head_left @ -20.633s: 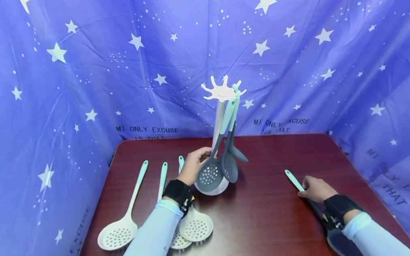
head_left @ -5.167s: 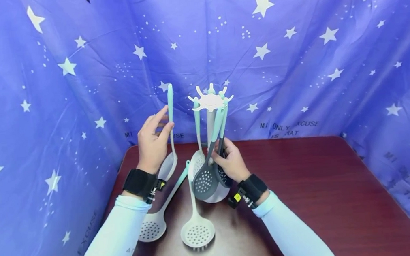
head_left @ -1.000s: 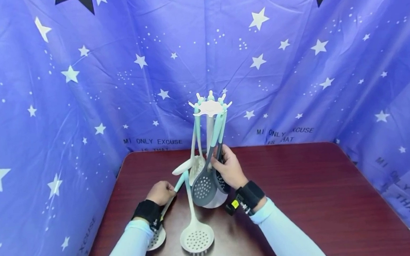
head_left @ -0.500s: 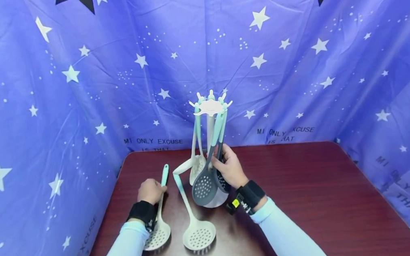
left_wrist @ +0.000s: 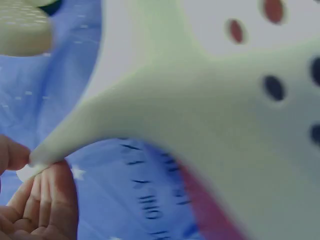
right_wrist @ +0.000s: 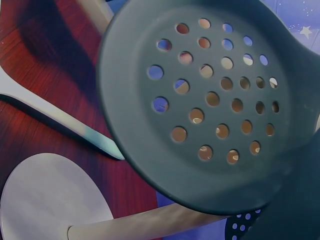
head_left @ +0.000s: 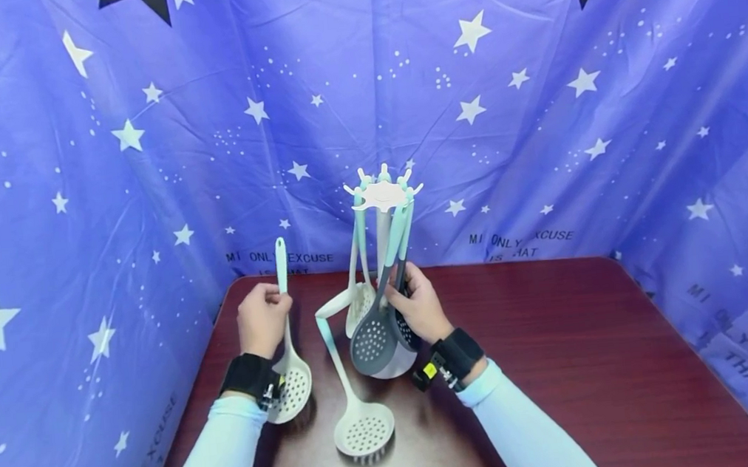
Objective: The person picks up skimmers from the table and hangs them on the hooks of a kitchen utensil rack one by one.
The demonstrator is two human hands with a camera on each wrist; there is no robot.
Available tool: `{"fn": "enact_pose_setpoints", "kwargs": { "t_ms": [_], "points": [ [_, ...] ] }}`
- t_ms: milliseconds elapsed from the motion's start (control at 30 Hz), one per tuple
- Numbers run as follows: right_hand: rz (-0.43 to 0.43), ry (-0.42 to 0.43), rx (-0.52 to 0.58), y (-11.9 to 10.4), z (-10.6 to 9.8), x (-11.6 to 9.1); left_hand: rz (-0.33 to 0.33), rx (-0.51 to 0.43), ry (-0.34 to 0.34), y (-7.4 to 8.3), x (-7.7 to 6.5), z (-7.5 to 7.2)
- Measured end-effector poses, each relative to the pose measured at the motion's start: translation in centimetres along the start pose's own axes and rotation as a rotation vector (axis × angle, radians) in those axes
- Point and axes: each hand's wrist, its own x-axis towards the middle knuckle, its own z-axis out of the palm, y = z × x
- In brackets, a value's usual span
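Observation:
My left hand [head_left: 263, 319] pinches a white skimmer [head_left: 296, 388] by its mint-green handle, handle end up and perforated bowl hanging low over the table. In the left wrist view the skimmer's neck [left_wrist: 125, 95] runs up to thumb and fingertips. My right hand [head_left: 423, 307] grips the post of a white utensil stand [head_left: 384, 197], partly hidden behind a grey skimmer [head_left: 373, 343]. On the stand's arms hang several grey and white utensils, among them a white ladle [head_left: 333, 304]. A second white skimmer [head_left: 364, 429] lies on the table, its handle end close by the ladle's bowl.
The dark red wooden table [head_left: 559, 365] extends right and forward of the stand. Blue star-patterned curtain [head_left: 307, 83] encloses the back and both sides. In the right wrist view the stand's round base [right_wrist: 50, 195] stands beside the lying skimmer's handle [right_wrist: 60, 112].
Over the last second my left hand raised the white skimmer from the table and turned it upright. The other skimmer's handle shifted left. Earlier, grey utensils and more white ones were hung up.

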Motion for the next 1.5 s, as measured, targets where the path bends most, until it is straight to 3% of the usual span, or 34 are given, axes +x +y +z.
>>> {"fn": "enact_pose_setpoints", "kwargs": {
  "t_ms": [300, 567, 700, 1033, 1233, 1500],
  "points": [
    [-0.022, -0.010, -0.008, 0.0, -0.1, 0.1, 0.191, -0.221, 0.110, 5.3, -0.6, -2.1],
    [-0.024, -0.015, -0.005, 0.0, -0.1, 0.1, 0.364, -0.387, 0.146, 9.1, -2.0, -3.5],
    [-0.019, -0.014, -0.007, -0.1, -0.1, 0.1, 0.408, -0.439, 0.146, 10.4, -2.5, -4.0],
    [-0.019, -0.014, 0.005, -0.2, -0.2, 0.1, 0.450, -0.565, 0.153, 12.0, -3.4, -4.2],
    [0.004, -0.005, 0.027, 0.1, -0.2, 0.2, 0.533, -0.644, 0.103, 12.6, -4.0, -4.1],
    [0.001, -0.010, 0.030, 0.5, -0.1, 0.1, 0.603, -0.629, 0.056, 12.5, -4.7, -3.6]
  ]
}}
